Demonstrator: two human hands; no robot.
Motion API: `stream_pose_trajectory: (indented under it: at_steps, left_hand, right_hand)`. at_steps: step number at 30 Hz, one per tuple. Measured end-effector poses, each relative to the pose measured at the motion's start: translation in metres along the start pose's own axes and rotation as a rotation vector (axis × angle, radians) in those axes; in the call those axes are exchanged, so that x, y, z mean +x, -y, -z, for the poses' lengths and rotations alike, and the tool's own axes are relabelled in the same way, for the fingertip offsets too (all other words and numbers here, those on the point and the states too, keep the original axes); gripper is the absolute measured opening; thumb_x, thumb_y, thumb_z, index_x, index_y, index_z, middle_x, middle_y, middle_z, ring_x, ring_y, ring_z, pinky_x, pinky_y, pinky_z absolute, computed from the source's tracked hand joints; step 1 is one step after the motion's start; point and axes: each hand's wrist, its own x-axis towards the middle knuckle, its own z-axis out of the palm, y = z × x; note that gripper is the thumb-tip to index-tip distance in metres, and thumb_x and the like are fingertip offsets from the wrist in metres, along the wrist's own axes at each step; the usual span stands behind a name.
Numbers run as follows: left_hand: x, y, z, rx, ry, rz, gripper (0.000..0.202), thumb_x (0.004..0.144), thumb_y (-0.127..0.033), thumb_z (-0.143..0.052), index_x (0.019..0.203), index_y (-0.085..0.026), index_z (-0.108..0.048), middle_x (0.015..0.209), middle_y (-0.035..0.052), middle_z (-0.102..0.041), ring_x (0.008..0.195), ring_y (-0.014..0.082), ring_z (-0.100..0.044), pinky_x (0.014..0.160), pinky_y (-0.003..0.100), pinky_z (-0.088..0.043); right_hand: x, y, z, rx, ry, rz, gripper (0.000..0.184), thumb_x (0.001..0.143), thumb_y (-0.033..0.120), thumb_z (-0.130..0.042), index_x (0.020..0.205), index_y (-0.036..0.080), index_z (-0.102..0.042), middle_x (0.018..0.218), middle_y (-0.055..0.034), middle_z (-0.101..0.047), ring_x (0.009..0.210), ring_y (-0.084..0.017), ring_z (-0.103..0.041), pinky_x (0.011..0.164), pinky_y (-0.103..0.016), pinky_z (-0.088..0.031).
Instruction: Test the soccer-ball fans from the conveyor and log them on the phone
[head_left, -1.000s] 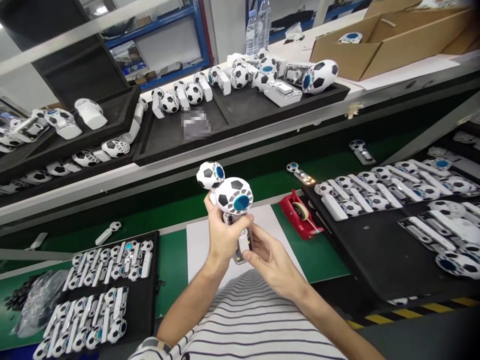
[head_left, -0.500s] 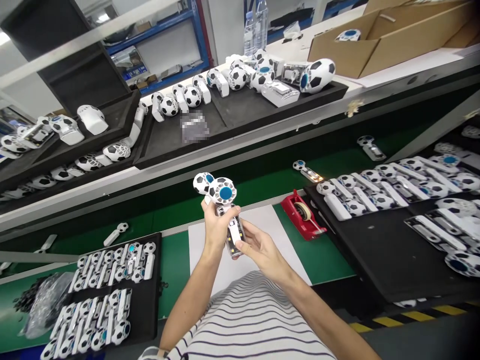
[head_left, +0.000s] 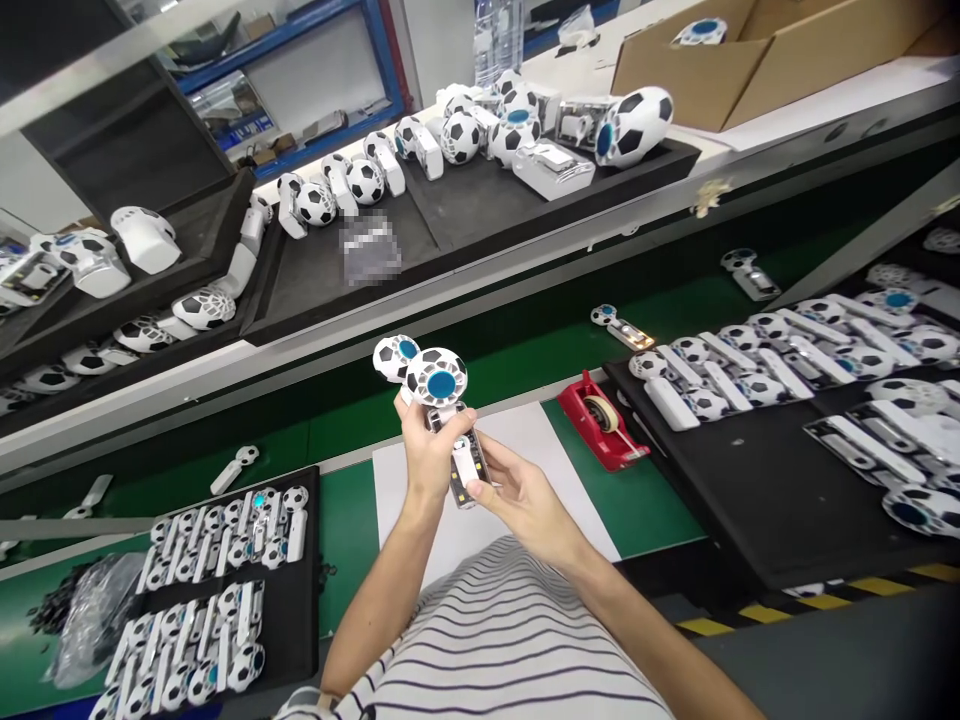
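Note:
Above the white sheet (head_left: 555, 480), both hands are closed around a soccer-ball-headed handheld device (head_left: 441, 382). It has a blue round centre, and its handle shows a circuit board with small yellow squares and a white part. My left hand (head_left: 429, 450) grips the upper handle with the thumb across its front. A second soccer-ball-headed device (head_left: 394, 357) sticks out behind that hand, its handle mostly hidden. My right hand (head_left: 525, 505) holds the lower handle, thumb on the white part; its fingers behind are partly hidden.
A red tape dispenser (head_left: 600, 420) stands right of the sheet. Black trays with rows of similar devices lie left (head_left: 292, 600) and right (head_left: 720, 500). More sit on the black foam shelf (head_left: 465, 215). A plastic bag (head_left: 101, 620) lies far left, a cardboard box (head_left: 675, 85) at back right.
The camera view has shifted slightly, and the hands with the devices appear a little further left and up. The grip looks the same.

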Motion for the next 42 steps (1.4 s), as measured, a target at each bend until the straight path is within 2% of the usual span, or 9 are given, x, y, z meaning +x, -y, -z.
stream_pose_trajectory:
  at_steps: [6, 9, 11, 17, 22, 26, 31, 35, 42]
  left_hand:
    - [0.008, 0.000, -0.002, -0.285, 0.010, 0.164, 0.038, 0.062, -0.029, -0.077, 0.095, -0.019, -0.061, 0.090, 0.0023, -0.063, 0.072, 0.0138, -0.060, 0.068, 0.030, -0.051]
    - [0.011, 0.003, -0.003, -0.377, -0.038, 0.112, 0.031, 0.060, -0.026, -0.078, 0.086, -0.019, -0.063, 0.079, -0.0001, -0.063, 0.067, 0.0135, -0.060, 0.063, 0.028, -0.049]
    - [0.012, 0.007, -0.002, -0.377, -0.051, 0.038, 0.022, 0.062, -0.024, -0.079, 0.078, -0.019, -0.064, 0.071, -0.0015, -0.062, 0.064, 0.0124, -0.059, 0.065, 0.028, -0.050]
    - [0.011, 0.015, 0.003, -0.370, 0.004, 0.040, 0.021, 0.062, -0.025, -0.081, 0.069, -0.018, -0.064, 0.062, -0.0027, -0.060, 0.058, 0.0116, -0.057, 0.059, 0.026, -0.049]
    - [0.008, 0.018, 0.004, -0.359, 0.023, 0.089, 0.036, 0.061, -0.024, -0.083, 0.094, -0.019, -0.068, 0.077, 0.0000, -0.066, 0.070, 0.0160, -0.064, 0.060, 0.027, -0.048]
    - [0.004, 0.018, 0.002, -0.332, 0.008, 0.130, 0.039, 0.060, -0.024, -0.081, 0.096, -0.018, -0.066, 0.083, 0.0010, -0.068, 0.066, 0.0135, -0.061, 0.059, 0.026, -0.046]
    - [0.000, 0.018, 0.001, -0.325, -0.020, 0.180, 0.045, 0.056, -0.024, -0.080, 0.098, -0.017, -0.064, 0.088, 0.0018, -0.067, 0.068, 0.0123, -0.059, 0.061, 0.027, -0.046]
    - [-0.002, 0.017, 0.002, -0.304, -0.029, 0.233, 0.048, 0.055, -0.026, -0.079, 0.098, -0.017, -0.062, 0.090, 0.0028, -0.066, 0.067, 0.0124, -0.059, 0.062, 0.028, -0.047]
    - [-0.008, 0.021, 0.007, -0.263, 0.037, 0.253, 0.045, 0.056, -0.025, -0.078, 0.097, -0.018, -0.058, 0.092, 0.0035, -0.065, 0.064, 0.0120, -0.056, 0.057, 0.028, -0.044]
  right_hand:
    - [0.003, -0.003, -0.002, 0.017, -0.160, -0.012, 0.053, 0.083, 0.035, -0.079, 0.132, 0.023, -0.063, 0.124, -0.0118, -0.071, 0.111, -0.028, -0.068, 0.086, -0.042, -0.062]
    - [0.002, -0.005, -0.002, -0.105, -0.352, 0.050, 0.023, 0.083, 0.036, -0.078, 0.101, 0.022, -0.075, 0.121, -0.0109, -0.071, 0.108, -0.027, -0.068, 0.082, -0.039, -0.061]
    - [0.003, -0.006, -0.001, -0.206, -0.412, 0.121, 0.014, 0.086, 0.036, -0.074, 0.087, 0.022, -0.076, 0.115, -0.0104, -0.070, 0.106, -0.026, -0.066, 0.077, -0.035, -0.059]
    - [0.012, -0.002, 0.004, -0.397, -0.383, 0.214, 0.016, 0.095, 0.030, -0.060, 0.083, 0.020, -0.066, 0.080, -0.0023, -0.063, 0.077, -0.017, -0.060, 0.071, -0.030, -0.051]
    - [0.020, 0.003, 0.008, -0.378, -0.410, 0.259, 0.016, 0.095, 0.030, -0.059, 0.083, 0.019, -0.062, 0.077, -0.0011, -0.061, 0.072, -0.015, -0.057, 0.067, -0.029, -0.047]
    - [0.024, 0.004, 0.009, -0.334, -0.402, 0.275, 0.017, 0.095, 0.031, -0.060, 0.083, 0.019, -0.062, 0.074, 0.0001, -0.058, 0.069, -0.013, -0.054, 0.066, -0.027, -0.047]
    - [0.025, 0.003, 0.009, -0.086, -0.243, 0.195, 0.020, 0.096, 0.036, -0.061, 0.085, 0.019, -0.058, 0.090, -0.0024, -0.066, 0.056, -0.007, -0.047, 0.049, -0.023, -0.039]
    - [0.022, 0.002, 0.010, 0.075, -0.123, 0.125, 0.022, 0.097, 0.038, -0.061, 0.085, 0.021, -0.054, 0.075, 0.0011, -0.065, 0.050, -0.008, -0.051, 0.044, -0.021, -0.039]
    - [0.017, -0.007, 0.011, -0.209, -0.171, 0.172, 0.021, 0.099, 0.037, -0.055, 0.086, 0.021, -0.053, 0.066, 0.0050, -0.051, 0.054, -0.009, -0.048, 0.049, -0.022, -0.041]
